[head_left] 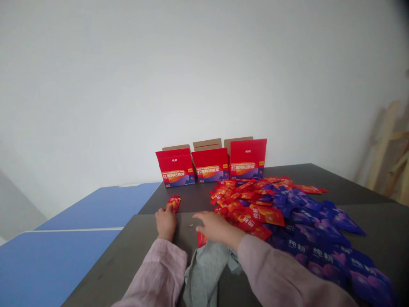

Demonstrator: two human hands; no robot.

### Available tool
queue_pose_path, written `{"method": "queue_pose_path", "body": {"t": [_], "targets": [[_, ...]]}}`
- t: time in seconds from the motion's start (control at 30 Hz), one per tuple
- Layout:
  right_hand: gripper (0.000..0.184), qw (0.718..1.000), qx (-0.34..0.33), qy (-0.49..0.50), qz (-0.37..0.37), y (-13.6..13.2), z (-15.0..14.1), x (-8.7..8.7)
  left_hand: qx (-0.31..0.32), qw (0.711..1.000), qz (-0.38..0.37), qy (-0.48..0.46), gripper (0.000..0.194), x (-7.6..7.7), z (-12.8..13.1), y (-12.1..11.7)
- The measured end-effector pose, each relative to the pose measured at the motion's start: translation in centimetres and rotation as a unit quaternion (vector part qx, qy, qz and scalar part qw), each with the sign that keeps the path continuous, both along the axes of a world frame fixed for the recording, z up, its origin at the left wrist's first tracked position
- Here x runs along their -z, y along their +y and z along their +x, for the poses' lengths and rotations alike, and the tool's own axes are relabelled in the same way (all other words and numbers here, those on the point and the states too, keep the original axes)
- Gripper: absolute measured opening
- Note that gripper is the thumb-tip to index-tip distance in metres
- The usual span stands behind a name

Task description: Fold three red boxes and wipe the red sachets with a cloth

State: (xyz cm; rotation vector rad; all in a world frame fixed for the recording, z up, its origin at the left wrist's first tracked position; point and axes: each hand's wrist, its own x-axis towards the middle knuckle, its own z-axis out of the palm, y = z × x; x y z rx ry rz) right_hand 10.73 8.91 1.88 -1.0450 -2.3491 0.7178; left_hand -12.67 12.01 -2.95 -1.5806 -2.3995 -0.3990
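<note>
My left hand [165, 222] rests on the dark table [319, 175], its fingers closed on a small stack of red sachets [174, 203] that sticks out toward the wall. My right hand [213, 226] lies flat beside it with the fingers stretched out to the left, holding nothing. It sits at the near left edge of a big heap of red sachets [252, 200] and purple sachets [322, 238]. One red sachet [201, 239] shows under my right wrist. Both arms wear pale pink sleeves.
Three red open-topped cartons [211, 165] stand in a row against the white wall at the table's far edge. A blue table [96, 209] joins on the left. A grey cloth [206, 273] lies near me. Wooden slats [390, 145] lean at the right.
</note>
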Motion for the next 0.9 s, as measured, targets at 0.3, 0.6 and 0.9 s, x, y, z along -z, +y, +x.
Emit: {"method": "queue_pose_path", "body": {"t": [0.3, 0.6, 0.9], "targets": [[0.078, 0.989, -0.107, -0.097, -0.010, 5.0, -8.9, 2.9, -0.011, 1.000, 0.010, -0.010, 0.040, 0.2, -0.1, -0.1], [0.075, 0.989, -0.078, -0.118, -0.040, 6.5, -11.8, 4.4, 0.034, 0.999, 0.006, -0.012, 0.043, 0.5, -0.5, 0.0], [0.073, 0.989, -0.069, -0.126, -0.027, 7.0, -11.7, 5.1, 0.059, 0.998, -0.022, -0.008, 0.044, 0.9, -1.0, 1.0]]}}
